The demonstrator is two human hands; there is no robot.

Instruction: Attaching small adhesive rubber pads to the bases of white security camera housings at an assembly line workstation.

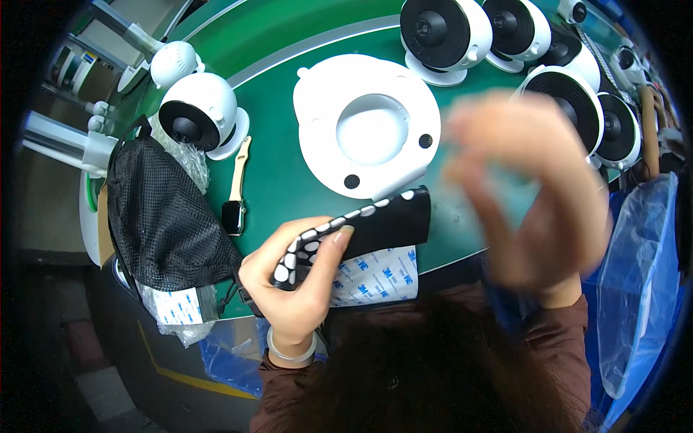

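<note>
My left hand (pixel 299 278) pinches a curled black sheet with white oval spots (pixel 382 227) between thumb and fingers. Just below that sheet lies a white backing sheet with blue print (pixel 379 278), at the table's near edge. My right hand (pixel 530 187) is raised over the right side, smeared by motion; its fingers look bent, but whether they hold anything cannot be made out. Between and beyond the hands, a white rounded plastic housing with a large round recess (pixel 317 108) lies on the table. Two small black round pads (pixel 425 141) sit on its near part.
Black-fronted white round devices on stands (pixel 440 36) crowd the far right; another (pixel 202 112) stands at left. A watch (pixel 233 213) lies beside a black mesh bag (pixel 162 209) on the green table (pixel 278 180). Clear plastic (pixel 635 281) lines a blue bin at right.
</note>
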